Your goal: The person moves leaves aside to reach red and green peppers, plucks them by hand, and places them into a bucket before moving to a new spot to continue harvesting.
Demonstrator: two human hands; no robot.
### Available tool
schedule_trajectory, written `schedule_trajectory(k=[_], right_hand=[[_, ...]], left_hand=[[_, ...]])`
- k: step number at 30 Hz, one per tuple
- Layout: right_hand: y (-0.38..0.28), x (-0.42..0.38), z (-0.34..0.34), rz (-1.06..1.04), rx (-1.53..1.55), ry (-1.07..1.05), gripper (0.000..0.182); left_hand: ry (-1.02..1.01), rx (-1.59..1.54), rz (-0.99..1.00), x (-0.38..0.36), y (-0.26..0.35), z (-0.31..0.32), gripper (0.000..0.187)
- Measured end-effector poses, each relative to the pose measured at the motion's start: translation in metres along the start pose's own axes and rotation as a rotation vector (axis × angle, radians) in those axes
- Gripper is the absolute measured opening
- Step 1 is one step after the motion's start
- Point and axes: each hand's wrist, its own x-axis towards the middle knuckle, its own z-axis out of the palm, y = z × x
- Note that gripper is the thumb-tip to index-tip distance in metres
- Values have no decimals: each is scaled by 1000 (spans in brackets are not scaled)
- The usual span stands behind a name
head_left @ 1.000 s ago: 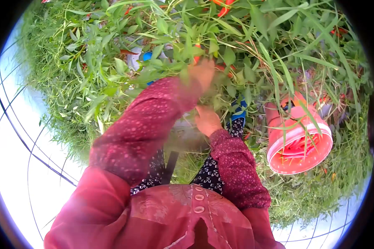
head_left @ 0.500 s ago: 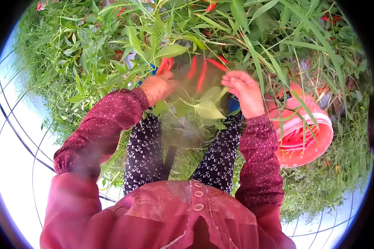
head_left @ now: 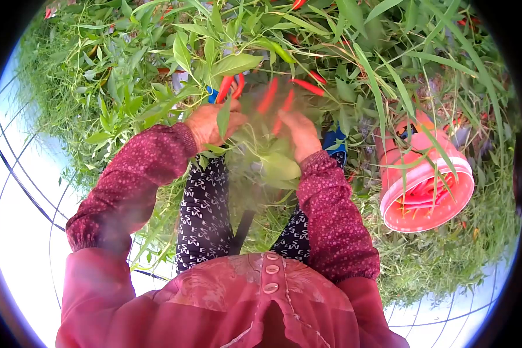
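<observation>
My left hand point(head_left: 214, 123) is closed, with red chili peppers point(head_left: 224, 89) poking up past its curled fingers and a green leaf lying across it. My right hand point(head_left: 300, 134) has come to the middle, its fingertips closed over a hanging red chili pepper point(head_left: 287, 101) that shows above and below them. Haze blurs this spot, so the exact grip is partly hidden. Beside that pepper hangs another red chili point(head_left: 268, 96). Farther right, a red chili point(head_left: 308, 87) remains among the stems, and a green chili point(head_left: 282, 53) hangs above.
A pink bucket point(head_left: 390, 213) with red chilies inside lies tilted at the right, grass blades across it. Dense pepper plants point(head_left: 139, 75) and long grass surround the hands. My patterned trouser legs point(head_left: 203, 220) are below, and a blue shoe point(head_left: 334, 142) shows behind my right wrist.
My right hand has moved left, from the stem by the right-hand chilies to the hanging ones in the middle. My left hand has shifted slightly left, still with its chilies.
</observation>
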Motion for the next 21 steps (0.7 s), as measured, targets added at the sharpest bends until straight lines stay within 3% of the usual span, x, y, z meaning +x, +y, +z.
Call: schedule_trajectory(k=[1, 4, 5, 7, 10, 13, 14, 18, 20, 21], right_hand=[[-10, -9, 4, -2, 111, -225, 44], [-9, -21, 14, 135, 265, -235, 29], [0, -24, 9, 134, 264, -232, 29], [27, -34, -4, 118, 680, -139, 22], [40, -68, -26, 162, 864, -106, 18], [51, -96, -50, 57, 1026, -163, 13], [51, -101, -53, -22, 937, -18, 10], [13, -85, -44, -204, 631, 65, 13], [-17, -52, -24, -51, 293, 63, 20], [-26, -36, -11, -13, 205, -38, 26]], left_hand=[[-6, -1, -9, -1, 2, -1, 26], [83, -10, 56, -4, 1, 10, 26], [31, 41, 27, -1, 4, 5, 26], [18, -5, 5, -2, 1, 8, 26], [46, -91, 15, 0, 2, 11, 26], [129, -97, 30, 0, 2, 14, 27], [131, -97, 30, 1, 3, 15, 27], [78, -137, -7, 2, 4, 18, 29], [125, -148, 56, 4, 3, 19, 29], [86, -166, 23, 3, 5, 17, 29]])
